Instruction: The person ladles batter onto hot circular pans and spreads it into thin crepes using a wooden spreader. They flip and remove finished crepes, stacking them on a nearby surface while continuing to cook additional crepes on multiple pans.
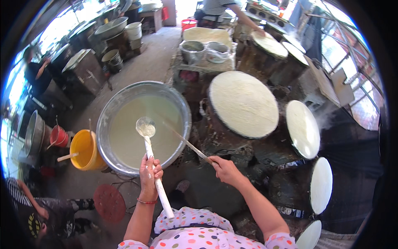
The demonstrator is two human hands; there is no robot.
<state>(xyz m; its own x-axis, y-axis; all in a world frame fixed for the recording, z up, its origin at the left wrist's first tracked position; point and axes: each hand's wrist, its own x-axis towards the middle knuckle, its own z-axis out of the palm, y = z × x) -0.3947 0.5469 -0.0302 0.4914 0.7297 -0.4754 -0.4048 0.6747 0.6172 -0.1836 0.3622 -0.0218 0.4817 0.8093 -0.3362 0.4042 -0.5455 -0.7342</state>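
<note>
My left hand [150, 174] grips the white pipe-like handle of a ladle [146, 129], whose metal bowl holds some pale batter over a big metal basin [103, 124]. Thin cream-coloured batter [139, 151] fills much of the basin. My right hand [224, 170] is closed on a thin wooden stick [186, 143] that slants left to the batter, its far end beside the ladle. To the right, round griddles bear white batter layers, the large one [243, 103] nearest the basin, others [302, 128] along the right side.
A yellow bucket [81, 151], red bucket [59, 135] and red stool [108, 203] are at left. Pots [192, 52] stand on a table ahead. Co-workers are at upper left [37, 72], lower left [29, 211] and top [213, 12], the last reaching over a griddle. Steam rises at right.
</note>
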